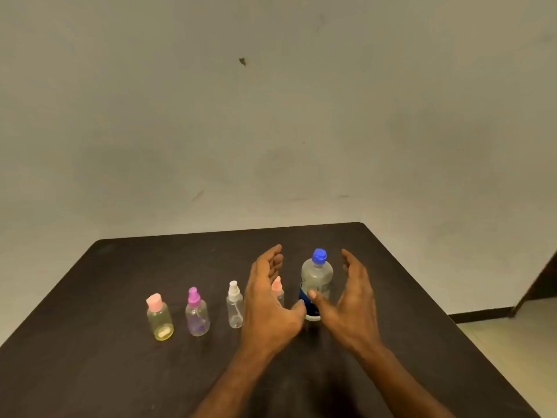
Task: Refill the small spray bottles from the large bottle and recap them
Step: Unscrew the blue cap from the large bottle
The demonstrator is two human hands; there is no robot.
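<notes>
A large clear bottle (316, 279) with a blue cap stands upright on the dark table (120, 372). My left hand (268, 306) and my right hand (352, 303) hover on either side of it, fingers straight, palms facing each other, holding nothing. A row of small bottles stands to the left: a yellowish one with a pink flip cap (159, 321), a clear one with a purple spray head (197, 315), and a clear one with a white spray head (235, 306). A fourth with a peach spray head (276, 286) is mostly hidden behind my left hand.
The table's far edge lies close behind the bottles, and its right edge runs diagonally toward me. A plain wall (271, 116) rises behind. Light floor (512, 342) shows at the right.
</notes>
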